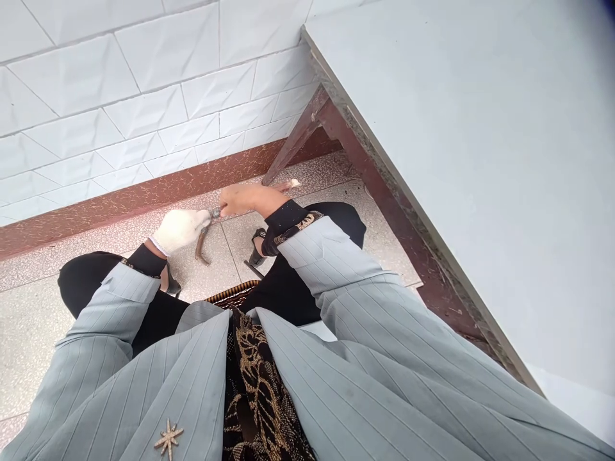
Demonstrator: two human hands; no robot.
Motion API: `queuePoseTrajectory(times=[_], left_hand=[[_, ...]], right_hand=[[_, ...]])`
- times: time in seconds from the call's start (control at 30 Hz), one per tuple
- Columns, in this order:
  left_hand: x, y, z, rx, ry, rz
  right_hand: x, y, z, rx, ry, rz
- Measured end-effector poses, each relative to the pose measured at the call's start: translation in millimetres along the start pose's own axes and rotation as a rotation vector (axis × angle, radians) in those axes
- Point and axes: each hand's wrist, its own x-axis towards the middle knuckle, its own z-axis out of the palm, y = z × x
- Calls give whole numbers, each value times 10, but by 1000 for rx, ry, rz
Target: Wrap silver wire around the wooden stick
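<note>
My left hand [180, 230], in a white knit glove, is closed near one end of a tool with a hooked brown part [202, 250] that hangs below it. Between my two hands shows a short grey, ringed section [215, 212], which looks like wound wire. My right hand [240, 199] is bare, and its fingers are closed just right of that section. A brown stick with a pale end [289, 184] sticks out beyond my right wrist, apparently the tool's handle; my hand and forearm hide its middle. Both hands are low over the floor, between my knees.
A pale tabletop [461, 160] with a reddish-brown frame and leg [298, 134] stands close on my right. White tiled wall [168, 54] rises in front, above a red-brown skirting. A woven basket rim [233, 292] shows between my legs, on speckled floor tiles [29, 333].
</note>
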Motion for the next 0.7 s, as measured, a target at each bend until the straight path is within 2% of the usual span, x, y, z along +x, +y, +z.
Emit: queuePoseTrajectory(times=[0.1, 0.17, 0.27, 0.37, 0.47, 0.53, 0.6, 0.7], left_hand=[[-2, -68, 13, -9, 36, 61], [6, -126, 40, -64, 75, 88], [19, -215, 81, -236, 110, 95], [24, -290, 109, -471, 115, 65], [24, -321, 141, -710, 142, 69], [23, -302, 162, -811, 193, 32], [23, -258, 170, -822, 181, 0], [25, -179, 147, -772, 112, 44]], right_hand=[[35, 0, 46, 79, -204, -99], [58, 21, 59, 158, -287, -179], [41, 42, 41, 257, -363, -270], [-52, 68, -17, 382, -350, -381], [-174, 149, -89, 530, -220, -523], [-233, 226, -129, 640, -54, -558], [-251, 296, -152, 767, 147, -508], [-200, 346, -153, 882, 369, -328]])
